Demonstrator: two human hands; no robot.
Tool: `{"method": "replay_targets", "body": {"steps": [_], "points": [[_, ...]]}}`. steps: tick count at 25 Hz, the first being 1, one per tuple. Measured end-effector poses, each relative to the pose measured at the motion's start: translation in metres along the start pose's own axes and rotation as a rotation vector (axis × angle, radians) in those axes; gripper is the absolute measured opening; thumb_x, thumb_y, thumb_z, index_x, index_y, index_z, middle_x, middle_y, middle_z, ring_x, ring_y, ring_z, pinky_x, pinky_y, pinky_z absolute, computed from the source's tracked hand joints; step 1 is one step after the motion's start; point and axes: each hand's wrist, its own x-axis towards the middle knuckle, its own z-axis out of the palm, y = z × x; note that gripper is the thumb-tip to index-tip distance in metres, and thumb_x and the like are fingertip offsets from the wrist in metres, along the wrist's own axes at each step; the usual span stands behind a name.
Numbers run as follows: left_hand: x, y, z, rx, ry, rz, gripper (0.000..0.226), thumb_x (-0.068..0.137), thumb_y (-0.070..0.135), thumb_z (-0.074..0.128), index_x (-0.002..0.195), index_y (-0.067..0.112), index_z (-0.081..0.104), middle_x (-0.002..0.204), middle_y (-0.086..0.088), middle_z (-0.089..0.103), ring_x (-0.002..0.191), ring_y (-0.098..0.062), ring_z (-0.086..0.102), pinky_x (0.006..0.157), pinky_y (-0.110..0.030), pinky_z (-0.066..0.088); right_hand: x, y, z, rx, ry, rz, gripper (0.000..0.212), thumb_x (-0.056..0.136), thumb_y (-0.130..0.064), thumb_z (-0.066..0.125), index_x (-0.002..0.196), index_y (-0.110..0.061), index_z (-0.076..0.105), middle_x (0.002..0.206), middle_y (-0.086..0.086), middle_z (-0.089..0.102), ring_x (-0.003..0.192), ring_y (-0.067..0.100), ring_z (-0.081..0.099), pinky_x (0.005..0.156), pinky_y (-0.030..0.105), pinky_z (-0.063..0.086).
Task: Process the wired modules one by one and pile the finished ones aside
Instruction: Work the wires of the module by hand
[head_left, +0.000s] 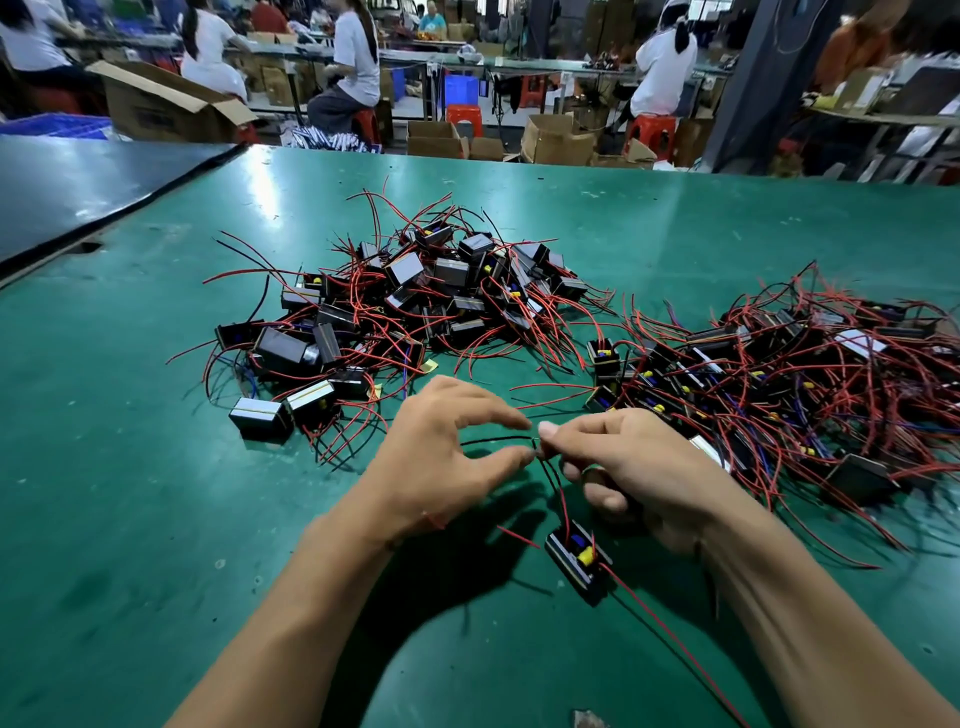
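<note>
- Step in hand, as I judge it: working the wire ends of one wired module (576, 558), which lies on the green table (156, 519) at lower centre, just below the hands.
- The right hand (639, 467) pinches the module's leads (557, 493) between thumb and forefinger at the centre of the frame. Its lower fingers are curled, and I cannot tell whether they hold anything.
- The left hand (441, 452) makes a C, forefinger and thumb apart, with the thumb tip at the black lead. I cannot tell whether it truly grips the wire.
- The next move likely calls for finishing the leads, then carrying the module to a heap. It is not clear which of the middle heap (415, 301) and the right-hand heap (779, 384) is the finished one.
- No bin holds the modules — both heaps lie loose on the table.
- Cardboard cartons (436, 137) stand open beyond the table's far edge, upper centre, with their contents hidden. The same goes for a blue crate (460, 88) behind them.
</note>
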Motion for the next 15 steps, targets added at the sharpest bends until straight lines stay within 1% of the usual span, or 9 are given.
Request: {"method": "replay_targets", "body": {"steps": [2,3,4,5,7,10,12,13,15], "points": [[0.003,-0.004,-0.003,-0.095,0.119,-0.101,0.021,0.077,0.018,0.071,0.097,0.022,0.077,0.102,0.016,0.066,0.101,-0.001,0.057,0.087,-0.012,0.042,0.005,0.002,-0.011,-0.143,0.146,-0.063,0.041,0.096,-0.046,0.060,0.078,-0.012,0.074,0.057,-0.002,0.050,0.036,0.008,0.037,0.036,0.016,0.028],[0.007,-0.007,-0.004,-0.107,0.201,-0.162,0.024,0.080,0.013,0.067,0.101,0.022,0.075,0.105,0.015,0.064,0.101,-0.002,0.058,0.087,-0.014,0.045,0.008,0.003,-0.015,-0.211,0.240,-0.098,0.042,0.098,-0.049,0.056,0.082,-0.014,0.073,0.058,-0.002,0.050,0.038,0.009,0.041,0.037,0.018,0.033],[0.010,-0.010,-0.004,-0.095,0.250,-0.235,0.027,0.084,0.009,0.066,0.107,0.023,0.071,0.107,0.012,0.062,0.100,-0.003,0.058,0.085,-0.014,0.048,0.010,0.005,-0.018,-0.284,0.306,-0.134,0.038,0.099,-0.047,0.055,0.084,-0.017,0.072,0.060,-0.003,0.053,0.039,0.008,0.045,0.040,0.019,0.037],[0.014,-0.014,-0.003,-0.086,0.245,-0.315,0.030,0.088,0.008,0.065,0.114,0.022,0.067,0.110,0.009,0.061,0.099,-0.003,0.059,0.082,-0.010,0.048,0.012,0.006,-0.019,-0.356,0.324,-0.167,0.029,0.099,-0.042,0.058,0.085,-0.020,0.072,0.063,-0.005,0.060,0.041,0.006,0.049,0.043,0.019,0.041],[0.018,-0.019,0.000,-0.135,0.154,-0.464,0.031,0.093,0.012,0.063,0.124,0.019,0.061,0.113,0.002,0.063,0.091,-0.001,0.063,0.075,-0.006,0.049,0.012,0.008,-0.015,-0.388,0.214,-0.202,0.013,0.095,-0.031,0.067,0.088,-0.022,0.074,0.070,-0.008,0.071,0.044,0.001,0.052,0.046,0.015,0.041],[0.019,-0.023,0.001,-0.287,0.081,-0.563,0.028,0.092,0.010,0.066,0.120,0.011,0.064,0.101,-0.005,0.072,0.084,-0.013,0.071,0.080,-0.025,0.058,0.009,0.006,-0.009,-0.342,-0.019,-0.195,0.008,0.092,-0.021,0.071,0.095,-0.017,0.077,0.076,-0.005,0.077,0.054,-0.004,0.059,0.049,0.008,0.040],[0.018,-0.019,0.000,-0.485,0.045,-0.581,0.025,0.092,0.002,0.065,0.116,0.006,0.065,0.090,-0.009,0.075,0.075,-0.020,0.072,0.072,-0.029,0.059,0.009,0.007,-0.010,-0.297,-0.037,-0.195,0.007,0.090,-0.012,0.073,0.096,-0.012,0.077,0.084,0.004,0.078,0.068,0.001,0.068,0.060,0.009,0.047],[0.017,-0.016,-0.001,-0.601,0.014,-0.590,0.021,0.093,0.000,0.062,0.113,0.005,0.066,0.086,-0.009,0.074,0.069,-0.021,0.071,0.067,-0.030,0.059,0.009,0.008,-0.010,-0.261,-0.037,-0.190,0.008,0.089,-0.008,0.073,0.096,-0.010,0.076,0.085,0.006,0.078,0.071,0.004,0.070,0.062,0.011,0.049],[0.013,-0.009,0.000,-0.760,-0.082,-0.612,0.016,0.095,0.000,0.058,0.109,0.003,0.066,0.083,-0.010,0.073,0.060,-0.022,0.069,0.059,-0.029,0.058,0.008,0.008,-0.010,-0.170,-0.069,-0.164,0.008,0.088,-0.007,0.073,0.096,-0.007,0.074,0.084,0.010,0.078,0.070,0.007,0.071,0.060,0.014,0.051]]}}
